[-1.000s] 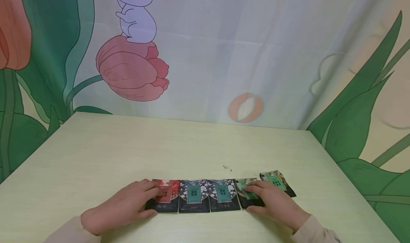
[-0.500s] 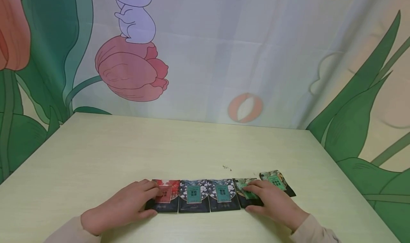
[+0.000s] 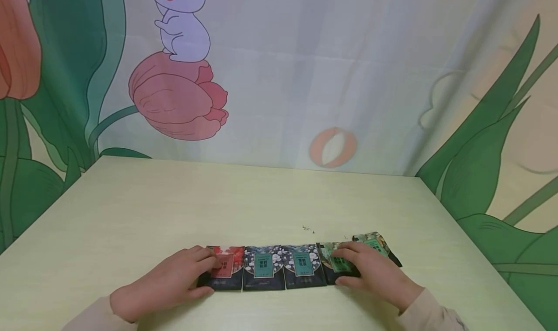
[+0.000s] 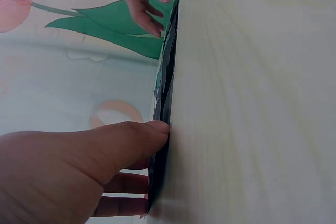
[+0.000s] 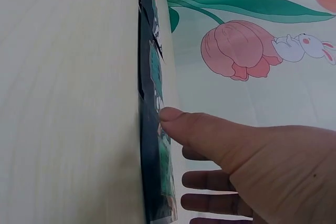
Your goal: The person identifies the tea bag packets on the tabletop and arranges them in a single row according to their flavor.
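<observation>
A red tea sachet [image 3: 230,268] lies at the left end of a row. My left hand [image 3: 167,283] rests its fingertips on that sachet, its thumb at the near edge. Two blue floral tea sachets [image 3: 263,268] continue the row side by side. At its right end is a green tea sachet [image 3: 335,268], partly covered by my right hand [image 3: 375,275]. In the right wrist view, this hand's fingers [image 5: 210,180] are extended just above the sachets, thumb tip close to the surface. A second green tea sachet [image 3: 383,246] lies tilted behind the right hand, partly hidden.
The pale wooden table [image 3: 209,200] carries a few dark crumbs [image 3: 308,229] behind the row. A printed curtain [image 3: 270,79] with tulips and a white rabbit hangs along its far edge, and green leaf prints [image 3: 479,176] stand at the right side.
My right hand has lifted slightly and shifted, showing more of the green sachet's label and covering more of the tilted one. The left hand stays put on the red sachet.
</observation>
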A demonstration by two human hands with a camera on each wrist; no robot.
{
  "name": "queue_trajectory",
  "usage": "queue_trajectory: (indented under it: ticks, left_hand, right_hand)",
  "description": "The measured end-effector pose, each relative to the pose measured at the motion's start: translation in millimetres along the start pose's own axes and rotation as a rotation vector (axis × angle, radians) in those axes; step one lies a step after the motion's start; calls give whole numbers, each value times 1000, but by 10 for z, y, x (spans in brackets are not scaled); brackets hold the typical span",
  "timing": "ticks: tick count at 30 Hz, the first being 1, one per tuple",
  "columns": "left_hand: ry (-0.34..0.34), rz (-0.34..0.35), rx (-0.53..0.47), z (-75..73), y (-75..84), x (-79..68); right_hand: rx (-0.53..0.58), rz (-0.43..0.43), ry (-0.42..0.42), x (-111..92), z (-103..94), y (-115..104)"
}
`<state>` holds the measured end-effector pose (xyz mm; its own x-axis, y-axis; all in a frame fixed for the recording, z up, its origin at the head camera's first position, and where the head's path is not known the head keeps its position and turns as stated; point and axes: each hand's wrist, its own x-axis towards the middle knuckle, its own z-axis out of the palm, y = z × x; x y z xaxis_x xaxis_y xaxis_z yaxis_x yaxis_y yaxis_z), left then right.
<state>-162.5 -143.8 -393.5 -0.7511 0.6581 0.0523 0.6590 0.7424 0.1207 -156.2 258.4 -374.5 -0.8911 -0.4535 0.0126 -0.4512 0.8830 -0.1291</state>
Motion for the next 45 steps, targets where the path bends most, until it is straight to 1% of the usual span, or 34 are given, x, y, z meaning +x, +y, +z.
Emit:
queue_trajectory:
  ticks: [9,14,20,30,38,45]
  left_hand:
    - [5,3,4,5,1,-3]
    - [-4,-5,6,4,-1,1]
    - [-2,-7,-2,5,-6,1]
    - [-5,-12,-1,5,-2,-2]
    - [-3,-4,5,0,1,-1]
    - [3,-1,2,-7,3,-9]
  right_hand:
    - [22,-4,11,-5,-35,43]
    - [31,26,15,-24,-48,70]
    - [19,62,48,-55,-60,127]
    - [-2,55,118,-95,-16,322]
    - [-2,109,88,-129,30,500]
    - [-1,102,109,-164,21,595]
